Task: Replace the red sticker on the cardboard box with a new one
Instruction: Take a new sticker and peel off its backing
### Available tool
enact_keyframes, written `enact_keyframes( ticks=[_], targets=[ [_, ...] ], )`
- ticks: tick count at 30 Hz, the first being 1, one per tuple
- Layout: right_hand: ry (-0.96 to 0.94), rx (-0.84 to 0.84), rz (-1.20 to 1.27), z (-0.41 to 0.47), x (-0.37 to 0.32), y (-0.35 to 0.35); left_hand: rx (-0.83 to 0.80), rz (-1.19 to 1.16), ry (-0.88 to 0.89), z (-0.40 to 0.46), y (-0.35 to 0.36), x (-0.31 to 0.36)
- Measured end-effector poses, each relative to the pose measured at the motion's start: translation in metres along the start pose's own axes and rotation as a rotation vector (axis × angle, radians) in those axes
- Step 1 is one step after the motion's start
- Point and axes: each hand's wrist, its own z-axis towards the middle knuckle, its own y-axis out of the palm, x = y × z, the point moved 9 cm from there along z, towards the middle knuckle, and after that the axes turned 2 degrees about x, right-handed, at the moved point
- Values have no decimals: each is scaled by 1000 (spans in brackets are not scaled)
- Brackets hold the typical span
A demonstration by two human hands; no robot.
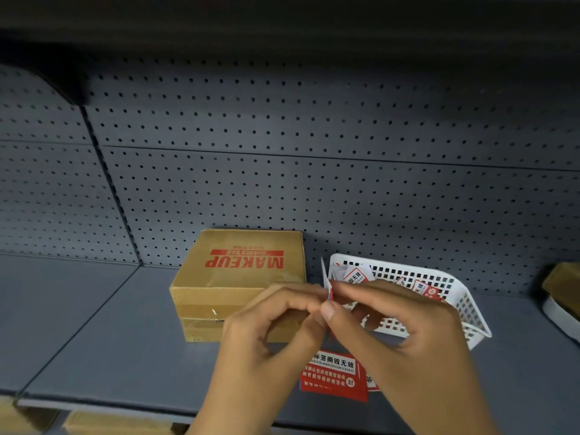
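Observation:
A brown cardboard box point(241, 271) printed with red "MAKEUP" lettering stands on the grey shelf, against the pegboard back. In front of it, my left hand point(266, 328) and my right hand point(386, 324) pinch a thin sticker sheet point(326, 284) between thumbs and fingertips; it is held edge-on, white with a red and blue edge. A red sticker point(332, 378) with white Chinese text lies flat on the shelf below my hands, partly hidden by my right wrist.
A white plastic mesh basket point(452, 287) with several red and white stickers sits right of the box. A brown item on a white tray point(561, 296) is at the far right edge. Cardboard boxes point(103, 423) show on the lower shelf.

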Motion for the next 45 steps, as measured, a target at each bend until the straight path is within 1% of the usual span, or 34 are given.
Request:
enact_keyframes(
  ticks=[5,8,10,13,17,20,25,29,31,33,36,39,45],
  targets=[
    [-125,30,-114,1,-11,-4,52,-155,-106,4,-9,-1],
    [-210,44,-201,0,-18,-5,63,-140,-105,5,-12,3],
    [-242,24,-191,0,-20,-3,44,-128,-104,5,-10,6],
    [-235,5,-150,0,-19,-2,57,-164,-139,6,-7,5],
    [-232,50,-131,1,-18,-8,90,-295,-190,10,-8,1],
    [-243,63,-142,2,-19,-10,89,-324,-191,12,-7,3],
    [-214,32,-92,4,-17,-12,95,-303,-188,12,-8,7],
    [-157,-36,26,5,-14,-10,40,-292,-111,14,-8,15],
    [-102,-77,101,6,-10,-8,31,-288,-84,14,-9,16],
    [-81,-102,125,7,-8,-7,25,-253,-56,14,-10,17],
    [-101,-109,99,8,-9,-5,39,-144,-26,13,-10,17],
    [-164,-76,22,9,-14,-6,51,-58,7,11,-11,22],
    [-279,39,-129,5,-25,-7,54,-22,0,12,-11,24]
  ],
)
